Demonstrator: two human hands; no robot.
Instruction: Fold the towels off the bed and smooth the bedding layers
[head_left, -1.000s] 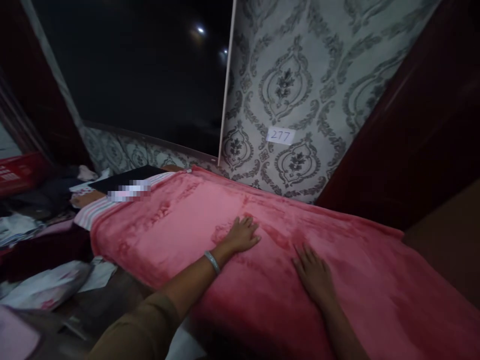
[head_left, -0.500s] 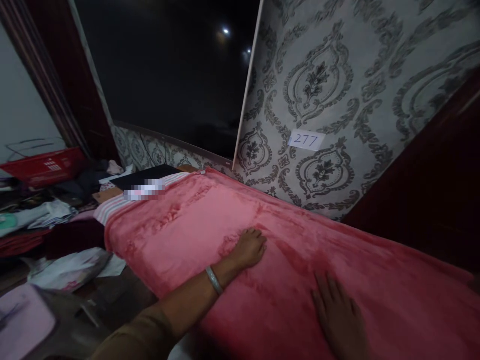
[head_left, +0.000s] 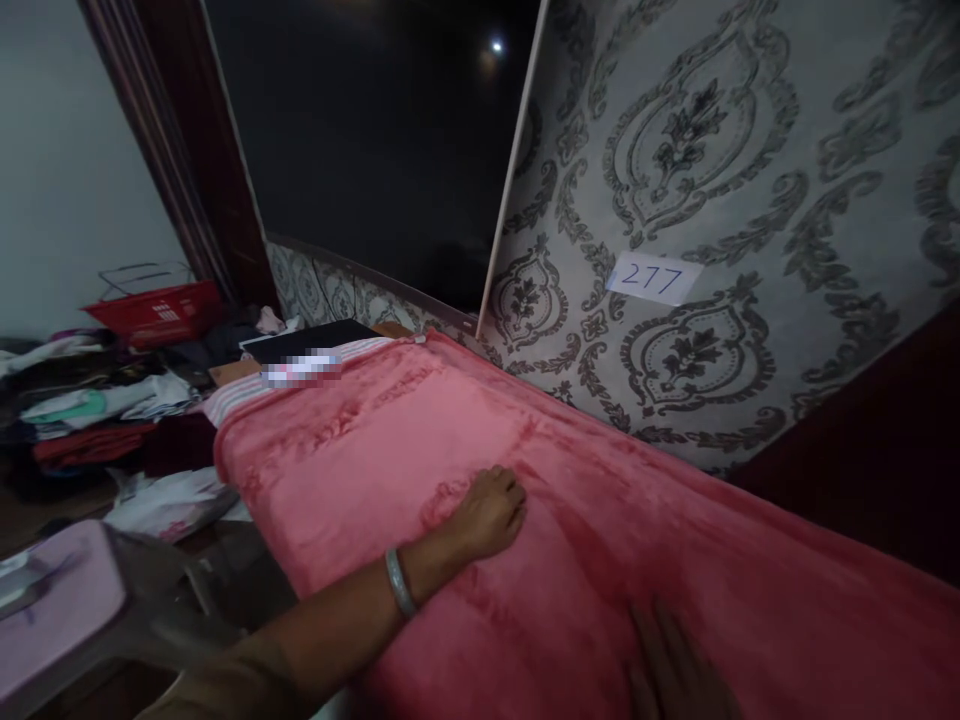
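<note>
A plush pink blanket (head_left: pixel 390 430) is spread over a long surface along the wall, creased in places. Across its middle reaches my left hand (head_left: pixel 491 512), a bracelet (head_left: pixel 400 583) on its wrist. The fingers are curled down into the blanket's pile and closed on it; the fingertips are hidden. Lower and to the right, my right hand (head_left: pixel 679 670) lies flat on the same blanket, open with fingers stretched out, cut off by the bottom edge of the view.
A dark screen (head_left: pixel 375 150) and a paper marked 277 (head_left: pixel 655 278) are on the patterned wall. Beyond the blanket's far end lies a flat black object (head_left: pixel 315 340). At left are a red basket (head_left: pixel 161 310), piled clothes (head_left: pixel 105 405) and a pale pink stool (head_left: pixel 67 600).
The view has shifted, so the basket and stool stand farther right. My left hand stays on the same part of the blanket. My right hand now sits lower in the view, less of it showing.
</note>
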